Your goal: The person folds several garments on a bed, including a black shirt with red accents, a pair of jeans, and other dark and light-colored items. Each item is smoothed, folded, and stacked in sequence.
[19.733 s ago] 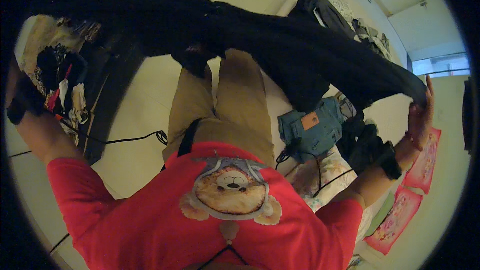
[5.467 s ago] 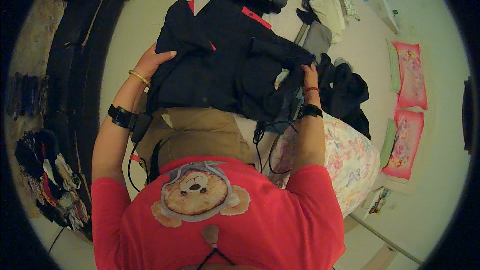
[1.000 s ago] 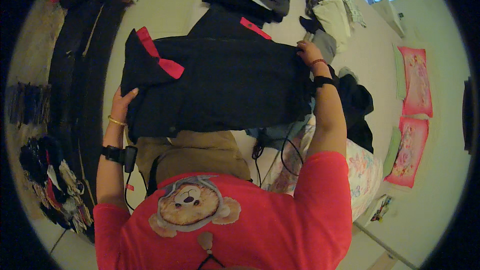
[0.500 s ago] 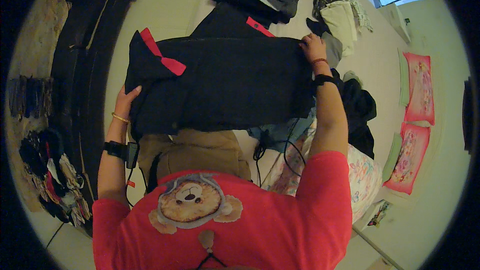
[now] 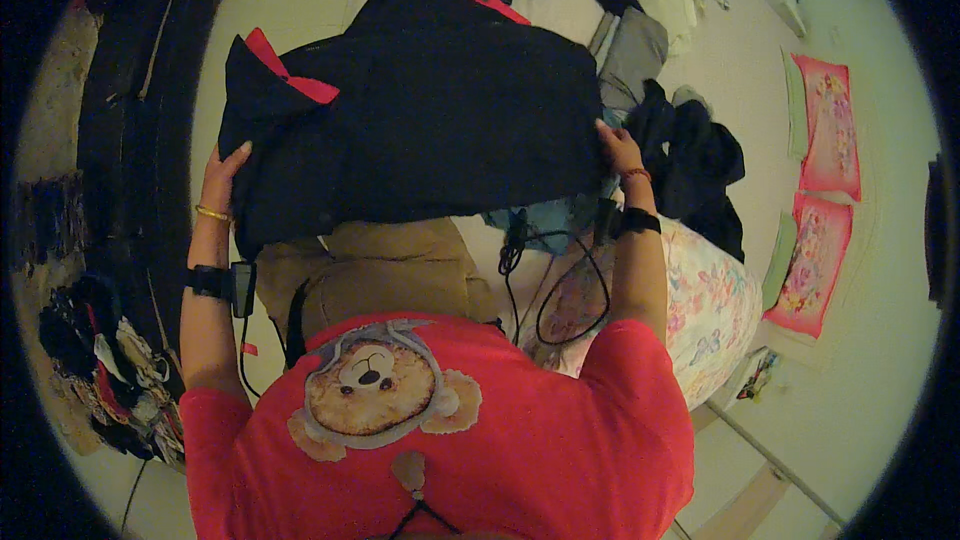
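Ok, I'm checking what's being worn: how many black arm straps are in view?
2: one black strap on the left forearm, elbow-side of the gold bangle; another black strap on the right forearm, elbow-side of the reddish bracelet. Red sleeves may hide more.

Just short of twelve o'clock, the black garment (image 5: 450, 125) is stretched wide and fairly smooth, its ten-o'clock corner turned over, baring red trim (image 5: 313, 89). A red strip (image 5: 497, 2) shows toward one; in such dark cloth, folds are hard to make out.

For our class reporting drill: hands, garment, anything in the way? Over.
Left hand and right hand gripping black garment, opposite sides. Spread wide, red trim showing. Dark clothes heap beside right hand.
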The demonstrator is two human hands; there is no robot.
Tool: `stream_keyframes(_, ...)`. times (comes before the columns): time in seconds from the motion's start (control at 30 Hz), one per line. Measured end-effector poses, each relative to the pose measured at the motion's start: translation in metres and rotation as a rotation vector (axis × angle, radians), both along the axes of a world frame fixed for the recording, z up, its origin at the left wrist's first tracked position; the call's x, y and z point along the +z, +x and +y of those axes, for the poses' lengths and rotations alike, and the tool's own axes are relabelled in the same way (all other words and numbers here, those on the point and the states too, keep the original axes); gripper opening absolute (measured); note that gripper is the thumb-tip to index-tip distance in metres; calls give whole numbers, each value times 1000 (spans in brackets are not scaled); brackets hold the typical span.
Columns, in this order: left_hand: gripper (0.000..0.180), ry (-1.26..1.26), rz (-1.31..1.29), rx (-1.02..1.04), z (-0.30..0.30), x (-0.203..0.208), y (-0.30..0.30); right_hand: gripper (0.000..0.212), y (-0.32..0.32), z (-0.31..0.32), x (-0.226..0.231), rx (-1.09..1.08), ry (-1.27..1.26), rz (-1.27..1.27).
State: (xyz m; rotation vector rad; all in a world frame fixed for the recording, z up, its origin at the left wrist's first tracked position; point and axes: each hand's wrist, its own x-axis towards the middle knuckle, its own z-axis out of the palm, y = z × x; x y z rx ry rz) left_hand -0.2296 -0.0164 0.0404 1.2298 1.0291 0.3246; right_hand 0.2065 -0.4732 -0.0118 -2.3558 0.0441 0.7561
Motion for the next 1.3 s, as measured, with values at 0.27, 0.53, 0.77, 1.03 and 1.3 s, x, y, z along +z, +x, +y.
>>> stream_keyframes(0.27,51,51,6,-23,5,-6,-3,88,-5,3,11,289,-23,126)
stream_keyframes(0.53,49,22,-56,-5,0,-1,2,34,-42,-43,18,17,301,107)
stream_keyframes(0.77,47,21,-32,-17,4,2,2,21,-19,-18,24,194,493,-48)
stream_keyframes(1.03,50,20,-56,-20,-3,13,8,71,-23,-27,14,21,-102,276)
stream_keyframes(1.3,52,-13,-12,-61,-4,48,21,53,-15,-33,23,407,161,257)
